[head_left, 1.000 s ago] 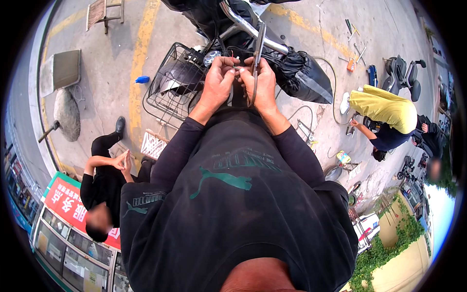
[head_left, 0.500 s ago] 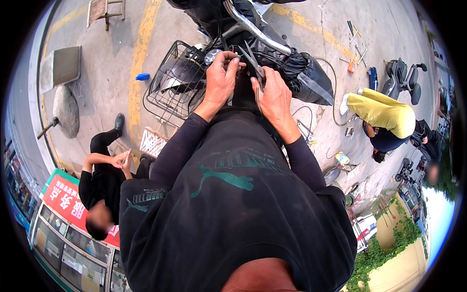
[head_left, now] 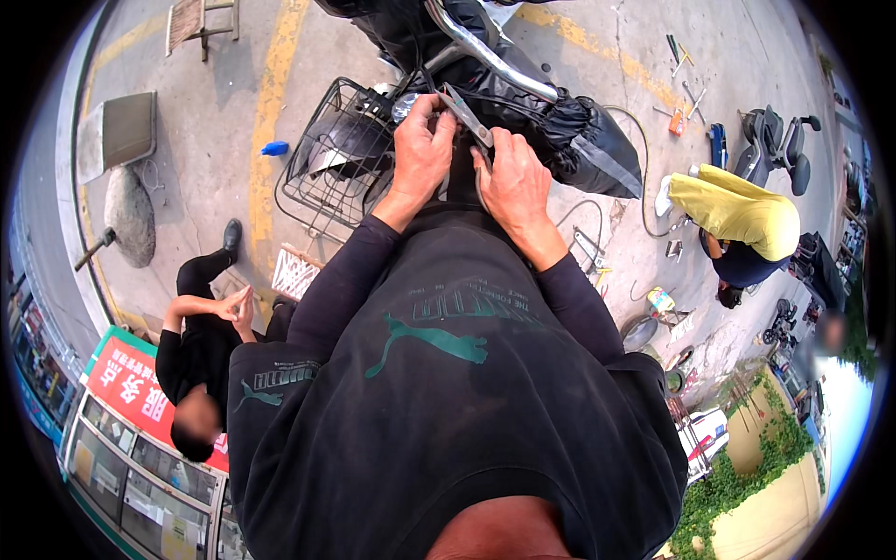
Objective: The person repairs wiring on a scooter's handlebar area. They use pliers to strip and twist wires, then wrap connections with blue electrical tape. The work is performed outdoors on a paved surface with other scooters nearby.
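Observation:
Metal scissors are in my right hand, whose fingers are wrapped round the handles; their blades point up-left, at the fingertips of my left hand. That left hand is pinched on what looks like thin wire, mostly hidden by fingers and blades. Just beyond my hands are dark cables, a round silver lamp, a curved metal handlebar, padded black handlebar covers and, on the left, a black wire basket.
Left are a seated person, a rock and a grey panel. Right are a bending person in yellow trousers, scattered tools, a hose and a scooter. A folding stool stands at upper left.
My right hand has shifted down and rightward, tilting the scissors up-left. Their blades, spread apart half a second ago, look nearly closed now, beside my left fingertips, which have risen slightly.

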### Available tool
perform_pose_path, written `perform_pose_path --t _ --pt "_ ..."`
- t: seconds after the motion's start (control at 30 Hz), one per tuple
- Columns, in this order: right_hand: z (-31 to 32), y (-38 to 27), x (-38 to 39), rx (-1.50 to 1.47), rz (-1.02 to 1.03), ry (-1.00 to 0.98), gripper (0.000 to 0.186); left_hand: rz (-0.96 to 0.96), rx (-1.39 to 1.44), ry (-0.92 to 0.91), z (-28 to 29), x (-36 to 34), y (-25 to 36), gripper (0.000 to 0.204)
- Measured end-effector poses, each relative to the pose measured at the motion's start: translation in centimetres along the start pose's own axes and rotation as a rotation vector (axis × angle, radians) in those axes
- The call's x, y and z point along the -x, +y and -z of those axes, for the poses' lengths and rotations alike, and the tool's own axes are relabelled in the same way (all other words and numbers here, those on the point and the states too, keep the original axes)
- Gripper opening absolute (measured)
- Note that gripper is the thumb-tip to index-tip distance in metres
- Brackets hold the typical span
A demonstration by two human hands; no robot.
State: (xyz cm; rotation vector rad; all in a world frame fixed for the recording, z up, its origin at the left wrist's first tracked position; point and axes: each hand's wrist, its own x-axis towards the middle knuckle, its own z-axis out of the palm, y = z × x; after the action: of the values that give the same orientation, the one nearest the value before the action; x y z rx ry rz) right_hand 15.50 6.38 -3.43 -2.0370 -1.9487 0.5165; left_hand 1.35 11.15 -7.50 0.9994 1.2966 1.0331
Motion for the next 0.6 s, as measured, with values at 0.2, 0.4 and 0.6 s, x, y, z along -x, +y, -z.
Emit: perform_pose_path --t 0.2,0.4,0.6 --pt "-0.1 0.0 -0.1 0.029 0.009 0.009 0.032 0.005 0.033 -0.001 0.0 0.0 -0.3 0.014" --pt "0.2 0.0 0.0 0.045 0.021 0.014 0.031 0.014 0.016 -0.006 0.3 0.0 -0.6 0.014" --pt "0.1 0.2 0.1 0.044 0.022 -0.006 0.03 0.028 -0.002 -0.007 0.4 -0.1 -1.0 0.016"
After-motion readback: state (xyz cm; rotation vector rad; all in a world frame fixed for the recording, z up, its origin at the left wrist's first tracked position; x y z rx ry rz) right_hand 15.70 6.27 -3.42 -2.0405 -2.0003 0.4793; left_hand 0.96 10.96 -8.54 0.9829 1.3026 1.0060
